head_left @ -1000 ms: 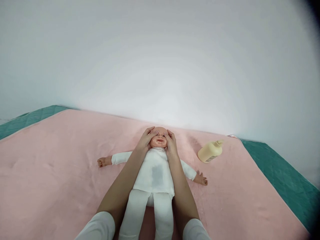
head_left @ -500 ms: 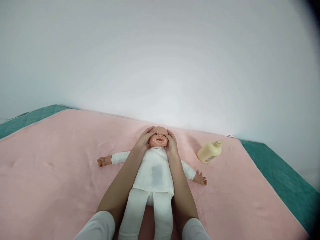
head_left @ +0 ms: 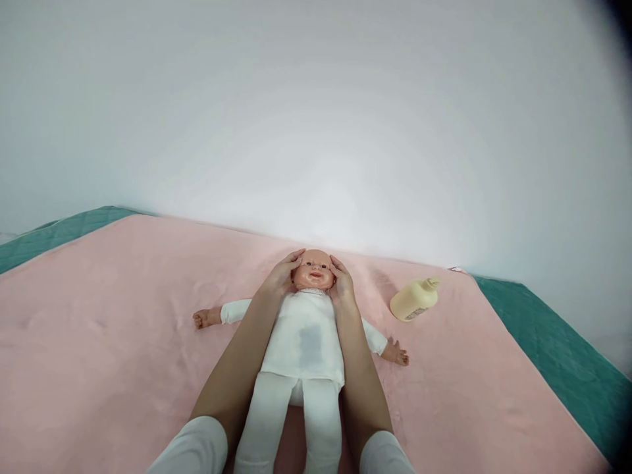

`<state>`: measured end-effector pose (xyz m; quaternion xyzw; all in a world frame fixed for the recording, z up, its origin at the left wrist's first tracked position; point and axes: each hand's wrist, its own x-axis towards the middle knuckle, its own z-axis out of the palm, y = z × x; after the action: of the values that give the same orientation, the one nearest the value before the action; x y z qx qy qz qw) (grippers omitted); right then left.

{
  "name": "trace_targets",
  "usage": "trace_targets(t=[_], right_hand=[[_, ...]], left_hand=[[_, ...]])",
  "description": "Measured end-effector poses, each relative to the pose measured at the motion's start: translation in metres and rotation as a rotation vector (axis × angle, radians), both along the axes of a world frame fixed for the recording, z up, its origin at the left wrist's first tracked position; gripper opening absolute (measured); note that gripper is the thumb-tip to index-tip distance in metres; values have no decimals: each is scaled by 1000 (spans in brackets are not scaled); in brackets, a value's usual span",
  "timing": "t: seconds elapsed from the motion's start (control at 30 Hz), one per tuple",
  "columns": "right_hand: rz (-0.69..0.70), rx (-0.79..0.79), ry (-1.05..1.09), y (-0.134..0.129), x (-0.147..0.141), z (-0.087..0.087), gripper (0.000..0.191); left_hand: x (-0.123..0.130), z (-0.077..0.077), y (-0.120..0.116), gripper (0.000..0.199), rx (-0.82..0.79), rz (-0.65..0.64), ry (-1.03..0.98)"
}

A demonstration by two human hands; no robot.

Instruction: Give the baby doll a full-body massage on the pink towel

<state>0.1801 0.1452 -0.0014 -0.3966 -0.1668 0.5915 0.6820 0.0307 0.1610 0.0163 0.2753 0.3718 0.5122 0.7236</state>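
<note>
A baby doll in a white top and trousers lies face up, its arms spread to both sides. A grey-blue rectangular patch shows on the front of its top. My left hand holds the left side of the doll's head, fingers curved round it toward the temple. On the other side, my right hand cups the head in the same way. Both palms face inward and are largely hidden. My forearms run along either side of the doll's body, over its upper arms.
Right of the doll, a pale yellow pump bottle stands on the pink sheet. Green quilted cloth shows past the sheet's edges at left and right. A plain white wall rises behind.
Both hands have slid slightly outward from the doll's face to the sides of its head. More of the eyes and cheeks shows. The bottle has not moved.
</note>
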Motion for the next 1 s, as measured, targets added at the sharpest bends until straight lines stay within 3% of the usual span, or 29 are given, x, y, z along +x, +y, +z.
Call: trace_targets(t=[0.2, 0.63, 1.0], right_hand=[[-40, 50, -68, -8, -7, 8, 29], [-76, 37, -262, -11, -11, 6, 54], [-95, 8, -273, -11, -12, 7, 44]], left_hand=[[7, 9, -8, 35, 57, 41, 81], [17, 15, -16, 47, 123, 128, 218], [17, 12, -13, 45, 142, 113, 212]])
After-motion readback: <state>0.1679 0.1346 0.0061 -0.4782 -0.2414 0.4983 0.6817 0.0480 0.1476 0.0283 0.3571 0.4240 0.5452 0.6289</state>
